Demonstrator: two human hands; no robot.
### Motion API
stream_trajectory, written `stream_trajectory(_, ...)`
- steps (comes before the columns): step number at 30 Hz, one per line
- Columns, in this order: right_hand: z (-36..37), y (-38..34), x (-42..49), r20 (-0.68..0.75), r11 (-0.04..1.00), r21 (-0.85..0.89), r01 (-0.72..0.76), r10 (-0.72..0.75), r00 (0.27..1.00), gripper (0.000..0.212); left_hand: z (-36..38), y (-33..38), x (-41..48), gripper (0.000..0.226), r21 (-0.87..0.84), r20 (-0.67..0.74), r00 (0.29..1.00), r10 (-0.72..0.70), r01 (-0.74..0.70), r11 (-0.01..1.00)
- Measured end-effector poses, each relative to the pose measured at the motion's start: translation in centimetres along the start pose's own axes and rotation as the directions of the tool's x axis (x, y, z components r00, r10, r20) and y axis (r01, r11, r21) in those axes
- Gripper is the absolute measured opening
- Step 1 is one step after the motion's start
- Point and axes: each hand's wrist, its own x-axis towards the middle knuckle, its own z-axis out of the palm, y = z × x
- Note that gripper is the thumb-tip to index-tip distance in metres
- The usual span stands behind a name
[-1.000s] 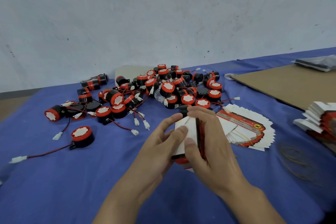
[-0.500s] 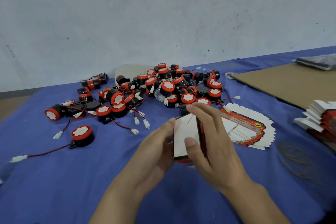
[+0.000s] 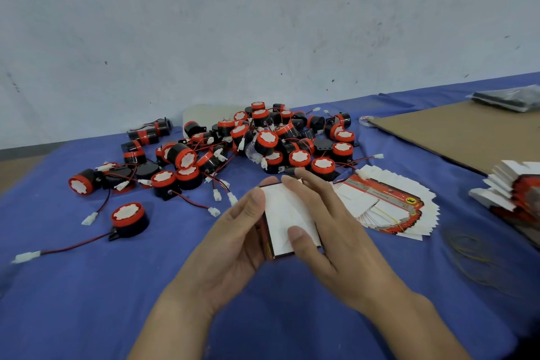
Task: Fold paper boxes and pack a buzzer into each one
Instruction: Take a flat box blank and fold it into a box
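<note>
Paper box (image 3: 285, 215) held over blue cloth (image 3: 111, 301), near side of buzzer pile (image 3: 264, 140): left hand (image 3: 233, 245) pinches its left edge, right hand (image 3: 339, 231) wraps its right side, thumb pressing white panel.

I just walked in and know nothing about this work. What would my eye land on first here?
First, the tangled heap of red-and-black buzzers with trailing wires, at the back middle of the blue cloth. In front of it, the left hand and right hand hold a white-faced paper box between them. To their right lies a fan of unfolded boxes.
</note>
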Motion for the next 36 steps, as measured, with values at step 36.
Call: stream_trajectory(36, -0.4, 3.8, 0.6, 0.051, 0.762, 0.502, -0.409, 0.446, 0.894, 0.083, -13.0, 2.4, 0.0, 0.063, 0.622, -0.706, 0.503, 0.498, 0.777, 0.098)
